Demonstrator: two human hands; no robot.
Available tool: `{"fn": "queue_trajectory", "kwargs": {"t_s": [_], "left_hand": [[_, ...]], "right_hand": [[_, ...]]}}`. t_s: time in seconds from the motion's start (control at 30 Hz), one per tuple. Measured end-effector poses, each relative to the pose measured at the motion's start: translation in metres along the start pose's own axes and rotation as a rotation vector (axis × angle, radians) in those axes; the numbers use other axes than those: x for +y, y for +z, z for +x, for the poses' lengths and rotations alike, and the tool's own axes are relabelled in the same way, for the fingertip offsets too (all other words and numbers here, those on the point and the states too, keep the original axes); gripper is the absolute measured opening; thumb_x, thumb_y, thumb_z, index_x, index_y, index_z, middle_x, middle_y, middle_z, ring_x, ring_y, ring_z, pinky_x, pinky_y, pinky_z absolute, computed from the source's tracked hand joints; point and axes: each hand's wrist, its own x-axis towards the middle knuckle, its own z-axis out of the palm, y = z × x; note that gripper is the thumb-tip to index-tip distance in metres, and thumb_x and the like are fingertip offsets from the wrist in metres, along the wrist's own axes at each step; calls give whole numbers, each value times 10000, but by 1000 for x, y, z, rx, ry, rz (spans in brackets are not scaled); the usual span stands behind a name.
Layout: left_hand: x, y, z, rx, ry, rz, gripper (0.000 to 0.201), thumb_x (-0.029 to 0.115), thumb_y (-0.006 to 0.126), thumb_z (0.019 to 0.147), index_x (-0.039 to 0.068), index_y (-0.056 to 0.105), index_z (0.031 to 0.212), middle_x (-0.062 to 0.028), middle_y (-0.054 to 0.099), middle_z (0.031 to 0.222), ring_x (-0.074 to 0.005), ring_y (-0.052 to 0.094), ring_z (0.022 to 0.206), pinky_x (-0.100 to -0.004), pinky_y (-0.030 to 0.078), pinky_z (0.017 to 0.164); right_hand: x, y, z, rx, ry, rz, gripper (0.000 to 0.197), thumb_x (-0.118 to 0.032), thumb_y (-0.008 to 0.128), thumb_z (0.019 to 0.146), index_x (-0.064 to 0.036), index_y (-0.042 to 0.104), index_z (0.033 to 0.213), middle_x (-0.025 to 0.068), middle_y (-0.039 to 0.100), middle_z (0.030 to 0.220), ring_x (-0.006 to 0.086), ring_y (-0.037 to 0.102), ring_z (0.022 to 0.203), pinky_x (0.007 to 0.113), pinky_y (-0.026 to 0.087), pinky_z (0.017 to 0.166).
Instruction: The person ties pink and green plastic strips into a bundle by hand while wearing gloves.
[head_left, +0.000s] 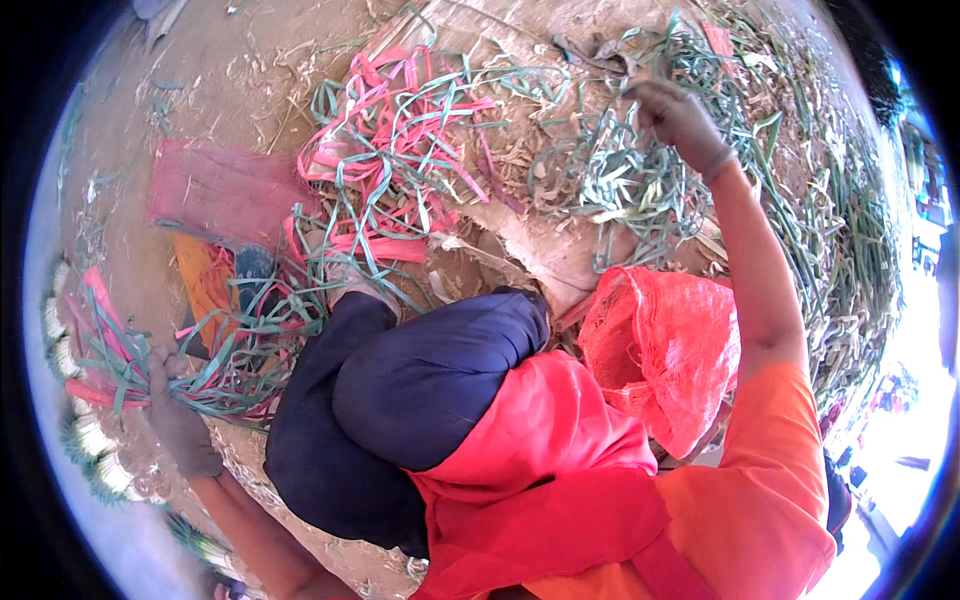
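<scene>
At the far left, my left hand (180, 418) is closed around the edge of a tangle of green and pink plastic strips (235, 370). Its fingertips are partly hidden among the strips. At the upper right, my right hand (683, 128) hangs above a loose heap of pale green strips (625, 175). Its fingers are bent but apart, slightly blurred, and nothing shows between them. Another pile of pink and green strips (395, 150) lies on the ground between the two hands, beyond my knees.
A red mesh sack (665, 350) lies beside my right thigh. Long green stalks, like onion leaves (830, 230), are heaped along the right. A folded dull-red mesh cloth (225, 190) lies at the left. Bundles with white ends (95, 440) line the left edge.
</scene>
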Motion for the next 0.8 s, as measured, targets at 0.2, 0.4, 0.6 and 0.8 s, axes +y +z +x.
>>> {"fn": "queue_trajectory", "kwargs": {"t_s": [0.2,0.4,0.6,0.8], "left_hand": [[0,33,-15,-224,-61,-403,198,233,561,964,41,602,949,10,396,722,-101,444,671,-264,409,646],[46,14,-48,-397,-145,-720,107,120,520,973,26,570,967,55,284,651,-33,270,499,-205,249,490],[82,56,-93,-529,-108,-663,157,125,475,994,5,554,931,76,291,660,-3,266,507,-188,234,464],[106,91,-101,-885,-180,-741,230,264,520,982,47,579,1031,-48,631,890,-39,408,510,-173,305,445]], "right_hand": [[-69,-40,-43,154,-73,205,293,-208,465,995,-4,656,1081,8,585,732,51,443,520,182,356,521],[-124,-34,-75,153,-251,613,335,-283,440,1019,-40,570,1210,-37,448,663,35,305,499,200,266,477],[-149,-5,-88,34,-207,752,329,-214,403,1030,-51,525,1287,-35,463,663,45,299,480,200,267,449],[-231,89,-122,-72,-321,145,280,-142,518,968,-16,638,1188,-38,484,639,33,427,540,185,336,508]]}}
